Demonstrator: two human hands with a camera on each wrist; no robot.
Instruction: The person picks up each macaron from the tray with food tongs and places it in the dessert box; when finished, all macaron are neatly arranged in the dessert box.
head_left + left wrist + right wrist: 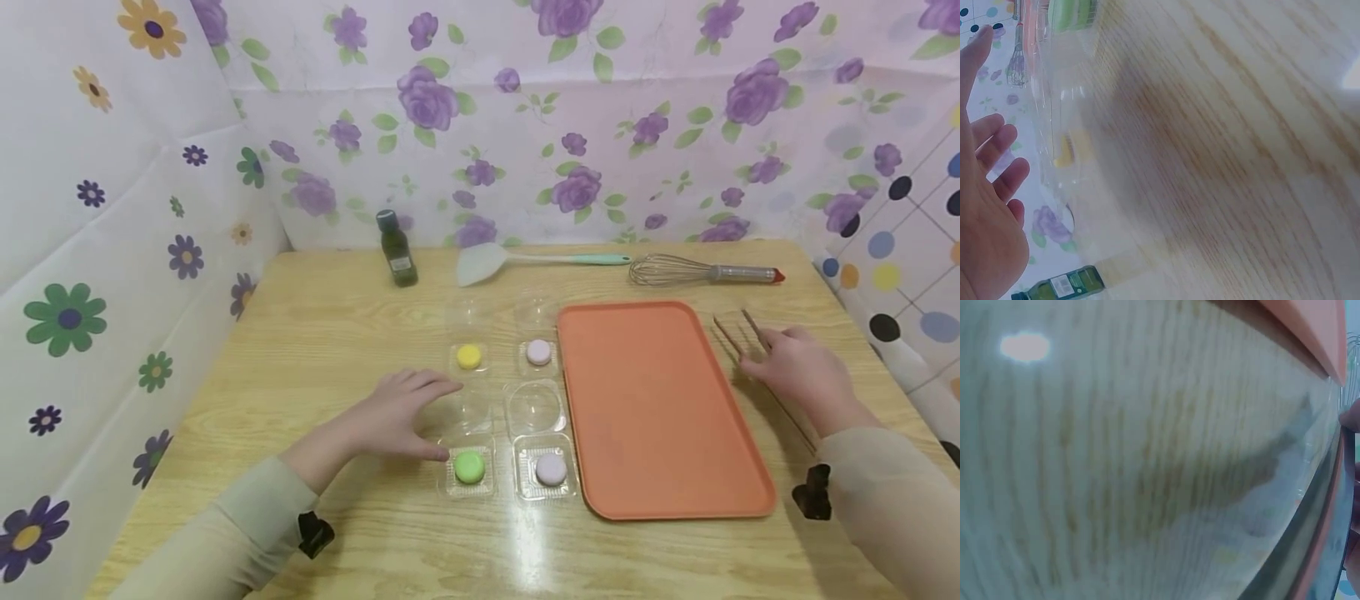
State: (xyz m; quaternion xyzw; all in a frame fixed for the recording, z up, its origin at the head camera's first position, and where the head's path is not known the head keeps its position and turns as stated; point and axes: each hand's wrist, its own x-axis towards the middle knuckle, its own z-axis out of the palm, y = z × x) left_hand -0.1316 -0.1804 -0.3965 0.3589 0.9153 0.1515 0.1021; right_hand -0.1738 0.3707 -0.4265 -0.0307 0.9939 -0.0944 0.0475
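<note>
My left hand (390, 414) spreads its thumb and fingers, the thumb tip at the left edge of an open clear plastic box (483, 492). In that box sits a green macaron (469, 467). The box beside it holds a pale lilac macaron (551, 469). Behind, two more open boxes carry a yellow macaron (468, 357) and a pale pink macaron (538, 352). My right hand (806, 375) grips long metal tongs (795, 421) beyond the tray's right edge, their tips parted and pointing away from me. In the left wrist view, the left hand (991, 206) is empty.
An orange tray (660, 408) lies right of the boxes. Along the back are a dark green bottle (397, 252), a spatula with a mint handle (483, 263) and a whisk (675, 271). Flower-patterned cloth (480, 125) hangs behind the wooden table (337, 325).
</note>
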